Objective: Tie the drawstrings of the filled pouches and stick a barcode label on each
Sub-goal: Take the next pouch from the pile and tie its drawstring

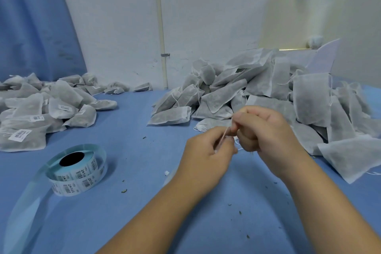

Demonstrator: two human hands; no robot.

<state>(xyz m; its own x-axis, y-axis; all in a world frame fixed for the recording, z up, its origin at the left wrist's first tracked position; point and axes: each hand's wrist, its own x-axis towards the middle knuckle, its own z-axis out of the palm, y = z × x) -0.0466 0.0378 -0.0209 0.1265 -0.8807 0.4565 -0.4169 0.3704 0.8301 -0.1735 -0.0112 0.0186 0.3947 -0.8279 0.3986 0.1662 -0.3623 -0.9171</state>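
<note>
Pinched a thin drawstring (224, 136) between fingers (241, 119) of left hand (208, 150) and right hand (266, 130), above the surface (144, 212) beside the untied pile (257, 88); likely light, limp, slippery, best gripped near its base.

1. I see a small packing workshop: a work table under plain blue cloth (144, 171) fills my view.
2. On it lie a labelled heap of filled grey-white fabric pouches (31, 115) and a bigger unlabelled heap (257, 88).
3. A roll of white barcode stickers (80, 177) sits nearby.
4. Behind: a scuffed white wall (115, 27) with a bare cream pipe (160, 27).
</note>
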